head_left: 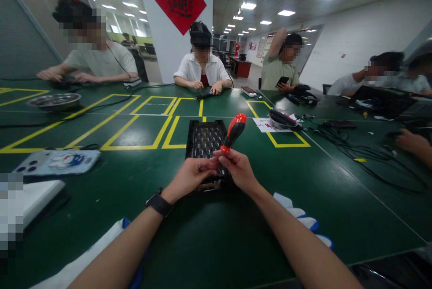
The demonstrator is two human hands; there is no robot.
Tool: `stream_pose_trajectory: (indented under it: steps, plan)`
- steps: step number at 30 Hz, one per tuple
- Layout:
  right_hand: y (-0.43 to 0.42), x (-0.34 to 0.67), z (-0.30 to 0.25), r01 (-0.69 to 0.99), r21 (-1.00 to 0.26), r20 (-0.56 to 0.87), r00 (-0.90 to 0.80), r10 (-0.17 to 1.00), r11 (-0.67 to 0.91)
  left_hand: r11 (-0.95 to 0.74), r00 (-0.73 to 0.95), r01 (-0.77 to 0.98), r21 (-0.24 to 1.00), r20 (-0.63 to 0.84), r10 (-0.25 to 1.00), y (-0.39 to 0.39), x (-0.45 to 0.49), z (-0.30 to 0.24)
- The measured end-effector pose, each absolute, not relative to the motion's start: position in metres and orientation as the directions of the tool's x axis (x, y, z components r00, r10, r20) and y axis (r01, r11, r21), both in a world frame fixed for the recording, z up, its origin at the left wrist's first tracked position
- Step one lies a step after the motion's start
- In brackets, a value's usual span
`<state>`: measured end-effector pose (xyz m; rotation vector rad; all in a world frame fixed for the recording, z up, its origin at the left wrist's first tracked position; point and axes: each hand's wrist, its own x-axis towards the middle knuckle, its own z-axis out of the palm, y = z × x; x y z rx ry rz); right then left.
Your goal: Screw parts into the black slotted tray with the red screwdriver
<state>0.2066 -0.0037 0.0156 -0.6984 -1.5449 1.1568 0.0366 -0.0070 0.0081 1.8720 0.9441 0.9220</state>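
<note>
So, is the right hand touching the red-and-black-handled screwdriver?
Touching. The head view shows the right hand with its fingers closed around the red-and-black-handled screwdriver just below its handle, with no gap visible between them.

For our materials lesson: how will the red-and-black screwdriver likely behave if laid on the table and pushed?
The screwdriver is probably stiff; it stands straight from the right hand. Its rounded handle looks apt to roll on the smooth table. Its gloss hints slipperiness.

**Bare arms, one black watch**

Both forearms were bare as far as the view reached. A black watch (159, 202) with a broad dark strap circled the wrist behind the left hand (191, 176). The right hand (240, 171) and wrist were bare.
</note>
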Motion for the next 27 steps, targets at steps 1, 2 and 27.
stream_pose_trajectory:
  steps: [1,2,27]
  plan:
    - [-0.004,0.208,0.017,-0.105,-0.917,0.399,-0.303,0.866,0.386,-0.373,0.452,0.249,0.894,0.233,0.861,-0.007,0.037,0.008]
    - [-0.004,0.209,0.018,-0.092,-0.911,0.41,-0.314,0.856,0.403,-0.368,0.455,0.241,0.898,0.231,0.86,-0.007,0.037,0.008]
    - [-0.013,0.201,0.015,-0.154,-0.912,0.407,-0.228,0.885,0.38,-0.601,0.455,0.365,0.711,0.427,0.782,-0.014,0.036,0.012]
